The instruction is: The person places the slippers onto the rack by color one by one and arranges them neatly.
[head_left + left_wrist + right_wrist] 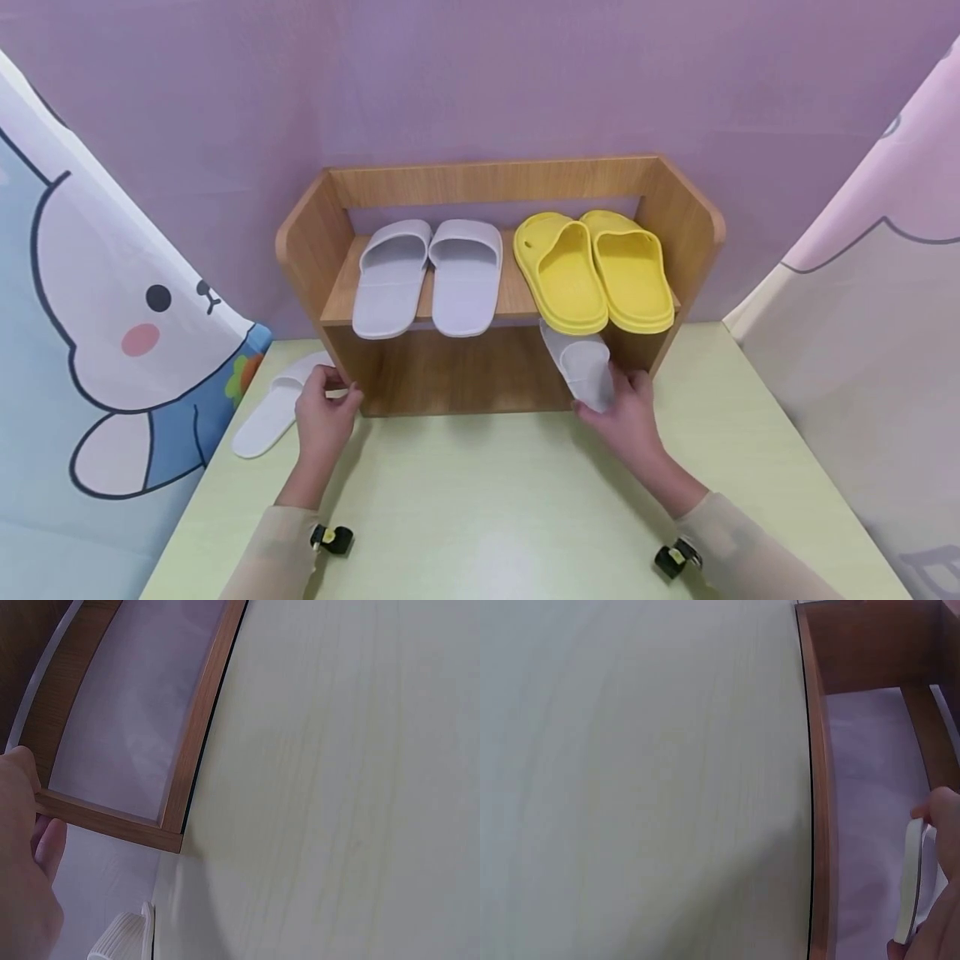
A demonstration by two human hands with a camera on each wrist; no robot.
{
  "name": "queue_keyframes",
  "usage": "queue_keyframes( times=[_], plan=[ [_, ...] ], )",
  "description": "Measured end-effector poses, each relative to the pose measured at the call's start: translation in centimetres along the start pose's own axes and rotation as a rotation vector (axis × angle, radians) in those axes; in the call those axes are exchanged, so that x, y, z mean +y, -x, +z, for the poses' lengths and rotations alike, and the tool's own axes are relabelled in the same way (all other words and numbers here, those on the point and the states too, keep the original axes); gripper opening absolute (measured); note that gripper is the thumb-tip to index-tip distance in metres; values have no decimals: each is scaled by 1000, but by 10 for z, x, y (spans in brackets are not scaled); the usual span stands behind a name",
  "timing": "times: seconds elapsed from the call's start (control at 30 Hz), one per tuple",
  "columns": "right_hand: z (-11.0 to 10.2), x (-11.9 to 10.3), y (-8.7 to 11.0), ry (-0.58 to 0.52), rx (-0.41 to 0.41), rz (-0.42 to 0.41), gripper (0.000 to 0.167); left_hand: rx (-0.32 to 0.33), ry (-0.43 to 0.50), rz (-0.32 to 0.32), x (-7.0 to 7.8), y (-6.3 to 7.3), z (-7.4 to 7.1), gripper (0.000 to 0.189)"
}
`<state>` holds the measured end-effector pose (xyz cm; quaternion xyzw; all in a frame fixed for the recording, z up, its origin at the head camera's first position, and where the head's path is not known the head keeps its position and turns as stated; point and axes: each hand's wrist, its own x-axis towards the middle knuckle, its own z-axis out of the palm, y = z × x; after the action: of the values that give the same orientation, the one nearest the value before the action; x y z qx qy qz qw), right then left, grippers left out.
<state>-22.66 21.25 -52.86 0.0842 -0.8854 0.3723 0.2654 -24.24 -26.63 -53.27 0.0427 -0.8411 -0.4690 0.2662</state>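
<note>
A wooden shoe rack stands on the table. At its left side panel, my left hand pinches the front edge between thumb and fingers; the left wrist view shows the hand on both sides of that panel. My right hand holds a white slipper by its sides at the right end of the lower level, partly under the upper shelf. From the right wrist, only the edge of this slipper shows. Another white slipper lies on the table left of the rack, partly behind my left hand.
On the upper shelf sit a pair of light grey slippers at left and a pair of yellow clogs at right. A purple cloth hangs behind the rack, and a cartoon-printed cloth borders the left side of the table.
</note>
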Motion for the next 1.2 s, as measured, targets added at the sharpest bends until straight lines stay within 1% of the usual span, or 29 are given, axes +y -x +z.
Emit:
queue_keyframes(
  times=[0.1, 0.17, 0.43, 0.63, 0.77, 1.0, 1.2],
  plan=[
    [5, 0, -1, 6, 21, 28, 79, 6, 6, 6, 0, -1, 0, 27],
    [7, -1, -2, 22, 16, 44, 77, 7, 6, 9, 1, -1, -1, 26],
    [15, -7, -5, 67, -80, 122, 81, 3, 26, 13, 2, -1, 0, 25],
    [18, -8, -8, 72, -99, 184, 80, 6, 13, 2, 1, -2, 0, 25],
    [21, -8, -9, 88, -95, 185, 80, 6, 4, 0, 2, -1, -1, 26],
    [27, -3, -9, 169, -76, 136, 81, -2, 7, -6, 2, 0, -1, 28],
    [32, 2, -8, 203, -55, 120, 80, -1, 7, -13, 2, 1, -1, 28]
  ],
)
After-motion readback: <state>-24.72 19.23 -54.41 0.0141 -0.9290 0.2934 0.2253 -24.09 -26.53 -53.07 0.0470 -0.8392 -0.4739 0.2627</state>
